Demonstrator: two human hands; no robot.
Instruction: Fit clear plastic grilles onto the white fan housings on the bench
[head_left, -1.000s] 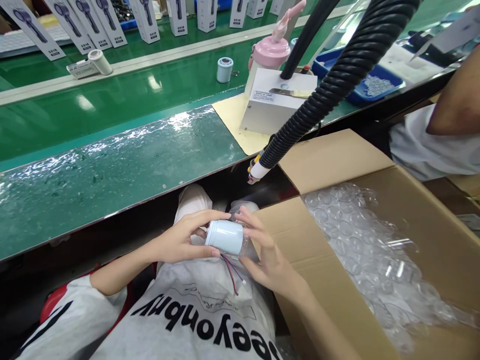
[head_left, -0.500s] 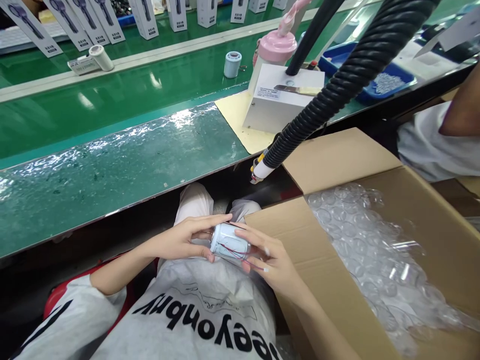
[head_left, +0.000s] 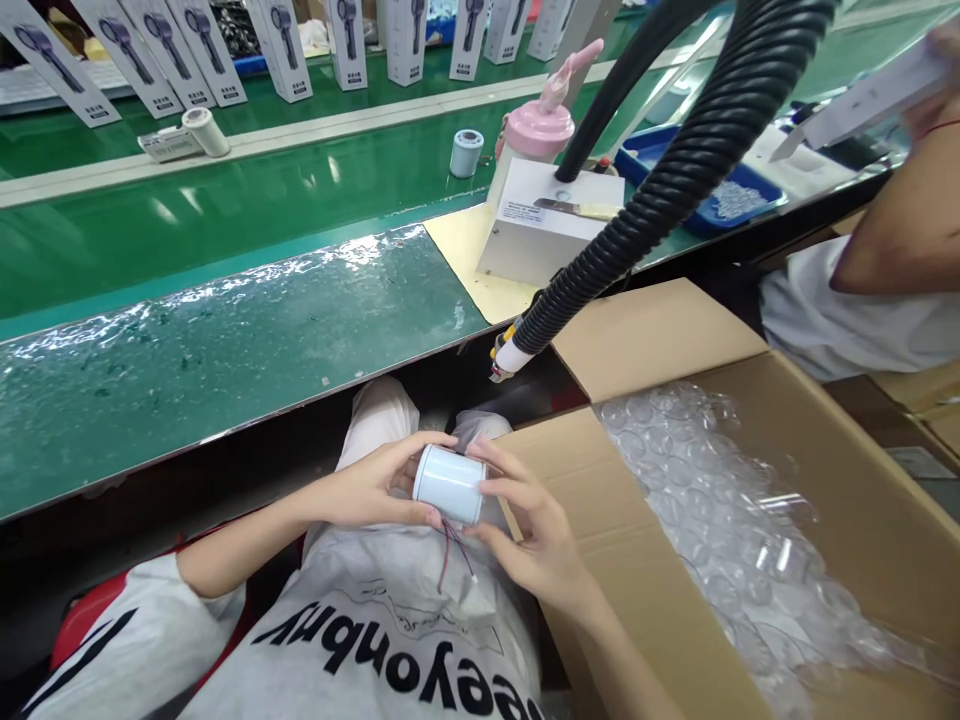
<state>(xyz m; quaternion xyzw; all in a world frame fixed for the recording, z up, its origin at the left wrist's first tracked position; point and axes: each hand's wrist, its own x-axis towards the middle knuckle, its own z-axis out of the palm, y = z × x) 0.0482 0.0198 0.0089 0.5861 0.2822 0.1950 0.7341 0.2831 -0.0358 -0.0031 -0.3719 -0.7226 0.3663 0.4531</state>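
A light-blue cylinder [head_left: 450,484] with a smooth, shiny side lies between my two hands above my lap. My left hand [head_left: 375,484] grips its left end, fingers behind and thumb along the lower edge. At the right end, the curved fingers of my right hand [head_left: 529,520] rest against the cylinder, with the thumb near its lower corner. Thin red and dark wires [head_left: 447,560] hang from the underside, one ending in a small white connector. Parts of the fingertips behind the cylinder are hidden.
An open carton [head_left: 600,500] holding clear plastic pieces [head_left: 720,510] stands at my right. A black ribbed hose [head_left: 615,250] slants over the bench edge [head_left: 262,410]. Another light-blue cylinder [head_left: 466,154] and several printed boxes [head_left: 281,50] stand beyond. A co-worker's arm [head_left: 900,220] is at right.
The cylinder has turned in my hands: its plain side now faces up, and the wires dangle below instead of crossing its face. My right fingers have loosened slightly. The view has shifted a little.
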